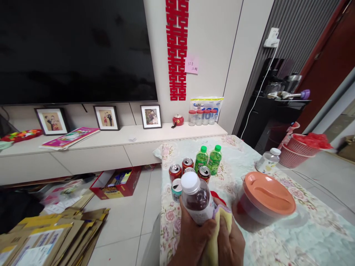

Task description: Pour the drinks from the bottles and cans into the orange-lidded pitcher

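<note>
My left hand is wrapped round a plastic bottle with a white cap and dark contents, its top tilted away from me. In my right hand is a yellow cloth with a purple edge, pressed against the bottle's right side. Just beyond the bottle stand several drink cans, among them a teal can and a dark red can. Two green bottles stand behind them. Something red behind my right hand is mostly hidden.
Right of my hands stands a pitcher with an orange lid on the floral tablecloth. A white-capped bottle is behind it. Pink baskets lie beyond the table. Flattened cardboard and a red box are on the floor.
</note>
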Demonstrator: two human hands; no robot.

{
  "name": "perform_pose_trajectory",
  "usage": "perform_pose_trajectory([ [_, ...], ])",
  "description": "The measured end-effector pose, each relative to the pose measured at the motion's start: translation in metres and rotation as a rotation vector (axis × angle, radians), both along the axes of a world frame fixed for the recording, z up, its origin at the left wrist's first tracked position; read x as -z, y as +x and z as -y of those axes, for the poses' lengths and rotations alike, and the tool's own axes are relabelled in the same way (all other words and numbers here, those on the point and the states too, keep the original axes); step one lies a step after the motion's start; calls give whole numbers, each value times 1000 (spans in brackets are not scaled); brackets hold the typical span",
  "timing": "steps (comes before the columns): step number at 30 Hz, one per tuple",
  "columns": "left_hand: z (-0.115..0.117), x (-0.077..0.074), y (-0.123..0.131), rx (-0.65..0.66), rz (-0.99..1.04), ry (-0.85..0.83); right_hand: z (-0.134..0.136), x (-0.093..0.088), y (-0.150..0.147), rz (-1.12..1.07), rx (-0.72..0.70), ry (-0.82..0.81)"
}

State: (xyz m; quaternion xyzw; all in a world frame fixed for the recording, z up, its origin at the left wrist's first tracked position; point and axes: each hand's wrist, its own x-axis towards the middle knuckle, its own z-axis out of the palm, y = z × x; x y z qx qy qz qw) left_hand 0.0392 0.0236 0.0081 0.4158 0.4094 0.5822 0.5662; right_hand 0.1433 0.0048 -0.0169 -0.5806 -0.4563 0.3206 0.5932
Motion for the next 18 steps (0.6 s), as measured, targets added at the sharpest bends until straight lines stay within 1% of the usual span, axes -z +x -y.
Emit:
perform_pose_trajectory([
  [1, -3, -4, -3, 19, 35, -7, -1, -4, 2, 23, -3, 10],
  [3, -8, -6, -7, 47, 15, 10, -4, -14, 8, 66, -24, 29],
  [6, -10, 1, -12, 80, -23, 11, -11, -32, 20, 113, -55, 40],
  [9, -6, 11, -13, 115, 69, -37, -17, -48, 29, 136, -66, 38],
  [11, -3, 13, -11, 137, 78, -44, -20, -55, 31, 136, -60, 32],
  [14, -1, 8, -10, 152, 44, 21, -25, -55, 29, 111, -54, 21],
  [16, -2, 5, -10, 137, 29, 40, -26, -49, 23, 96, -65, 21],
  [18, -4, 3, -10, 105, -22, 5, -23, -39, 15, 96, -72, 34],
])
